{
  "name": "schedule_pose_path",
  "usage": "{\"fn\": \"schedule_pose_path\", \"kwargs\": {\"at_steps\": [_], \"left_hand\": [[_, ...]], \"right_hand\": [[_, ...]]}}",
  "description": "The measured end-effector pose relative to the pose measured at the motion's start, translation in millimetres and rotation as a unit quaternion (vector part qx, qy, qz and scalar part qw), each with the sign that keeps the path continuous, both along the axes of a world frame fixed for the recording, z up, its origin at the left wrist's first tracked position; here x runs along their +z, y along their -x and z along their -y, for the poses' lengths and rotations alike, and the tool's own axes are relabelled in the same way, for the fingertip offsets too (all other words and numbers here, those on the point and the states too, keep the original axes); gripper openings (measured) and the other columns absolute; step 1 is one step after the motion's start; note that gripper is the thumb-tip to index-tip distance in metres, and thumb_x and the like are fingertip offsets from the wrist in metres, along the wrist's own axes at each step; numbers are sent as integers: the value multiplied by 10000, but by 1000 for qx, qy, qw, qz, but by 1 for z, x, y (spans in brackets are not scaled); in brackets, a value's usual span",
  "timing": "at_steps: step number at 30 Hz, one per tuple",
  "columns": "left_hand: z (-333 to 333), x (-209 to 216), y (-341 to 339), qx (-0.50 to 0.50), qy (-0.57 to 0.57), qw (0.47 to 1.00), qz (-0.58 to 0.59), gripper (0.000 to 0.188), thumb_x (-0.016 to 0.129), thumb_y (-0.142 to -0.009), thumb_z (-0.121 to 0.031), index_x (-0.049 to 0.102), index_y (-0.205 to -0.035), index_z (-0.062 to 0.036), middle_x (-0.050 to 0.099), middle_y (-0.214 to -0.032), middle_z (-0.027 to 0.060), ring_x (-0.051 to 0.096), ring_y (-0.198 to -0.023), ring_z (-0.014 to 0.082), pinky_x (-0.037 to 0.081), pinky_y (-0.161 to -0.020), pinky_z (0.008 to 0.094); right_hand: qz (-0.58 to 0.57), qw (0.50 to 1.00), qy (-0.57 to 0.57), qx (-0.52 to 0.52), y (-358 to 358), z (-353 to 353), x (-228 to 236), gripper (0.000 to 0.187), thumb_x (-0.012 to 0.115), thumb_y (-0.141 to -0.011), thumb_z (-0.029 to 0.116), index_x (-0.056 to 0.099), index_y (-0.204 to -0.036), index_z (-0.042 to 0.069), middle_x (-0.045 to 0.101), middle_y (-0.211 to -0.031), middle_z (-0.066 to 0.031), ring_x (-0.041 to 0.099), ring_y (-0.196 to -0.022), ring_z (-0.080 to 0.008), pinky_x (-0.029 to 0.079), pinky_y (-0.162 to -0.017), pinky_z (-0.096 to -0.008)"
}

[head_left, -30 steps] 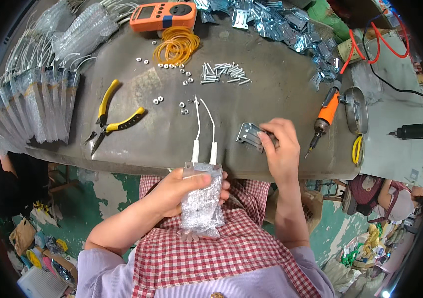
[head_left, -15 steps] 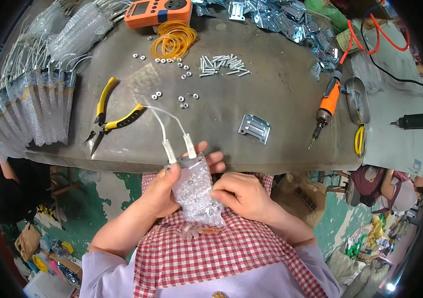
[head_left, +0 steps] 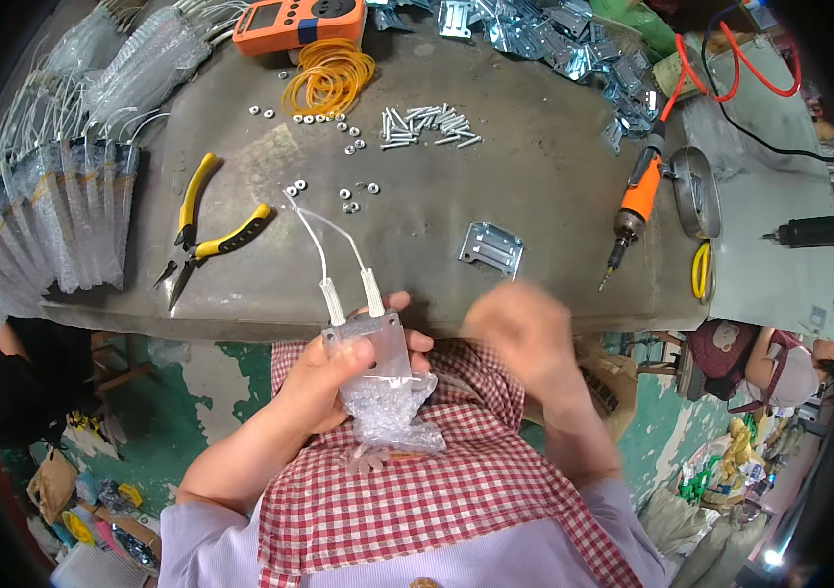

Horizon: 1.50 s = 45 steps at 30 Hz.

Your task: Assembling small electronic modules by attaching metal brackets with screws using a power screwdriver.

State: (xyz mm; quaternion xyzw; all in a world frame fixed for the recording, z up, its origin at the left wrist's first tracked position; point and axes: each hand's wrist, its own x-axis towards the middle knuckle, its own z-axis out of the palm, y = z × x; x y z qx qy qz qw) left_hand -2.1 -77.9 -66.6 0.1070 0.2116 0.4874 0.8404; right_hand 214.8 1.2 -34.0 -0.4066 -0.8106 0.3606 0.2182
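Note:
In front of my apron, my left hand is closed around a flat grey metal part with two leads. Its thumb presses the front while fingertips show at the right edge. Two thin leads in white sleeves rise from the part's top end over the table edge. Crumpled bubble wrap covers the lower portion, leaving the smooth upper face bare. My right hand, apart from the part, is smeared by motion over the table's front edge. Just beyond it lies a shiny metal bracket.
Open yellow-handled pliers lie at left, beside a row of bubble-wrapped parts. Farther back are screws, small nuts, rubber bands, an orange meter and piled brackets. An orange electric screwdriver lies at right.
My right hand has left the bubble wrap and moved right and forward toward the bracket. The wrap now sits lower and bunched, showing more of the metal part. My left hand keeps its grip.

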Motion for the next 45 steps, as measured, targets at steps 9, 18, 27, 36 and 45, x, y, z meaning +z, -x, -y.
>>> {"fn": "schedule_pose_path", "kwargs": {"at_steps": [9, 18, 27, 36, 45], "left_hand": [[-9, 7, -11, -39, 17, 990, -133, 556, 574, -882, -254, 340, -1314, 6, 544, -1176, 198, 587, -1018, 280, 489, -862, 396], [-24, 18, -9, -3, 38, 986, -160, 396, 529, -896, -164, 381, -1226, -4, 604, -1051, 155, 610, -915, 192, 503, -796, 318], [-30, 21, -3, -58, 36, 990, -127, 404, 419, -947, -332, 459, -1164, 6, 619, -949, 129, 609, -858, 188, 489, -772, 316], [-43, 27, 11, 77, 24, 967, -241, 603, 384, -883, -506, 484, -1141, 29, 611, -906, 194, 610, -773, 241, 494, -698, 343], [-49, 21, 16, 100, 19, 960, -261, 548, 361, -917, -434, 491, -1147, 46, 618, -958, 193, 624, -845, 260, 509, -745, 364]], "right_hand": [[-33, 970, -154, -188, 12, -51, -17, 148, 657, -738, -15, 596, -871, 10, 539, -792, -89, 530, -652, -188, 434, -596, -279], [-201, 975, -41, -89, 34, -28, -6, 126, 705, -727, -7, 640, -835, 10, 587, -790, -51, 557, -657, -109, 454, -555, -229], [-156, 982, -109, -18, 48, -26, -4, 144, 714, -714, 35, 648, -842, 41, 603, -827, -74, 600, -693, -177, 480, -588, -275], [114, 941, -318, -4, 39, -133, -19, 166, 589, -709, 2, 553, -867, 37, 527, -858, -107, 534, -832, -298, 453, -708, -400], [-79, 995, -35, 54, 55, -78, 10, 157, 589, -761, -14, 599, -915, 13, 570, -846, -85, 580, -772, -224, 469, -656, -314]]}}
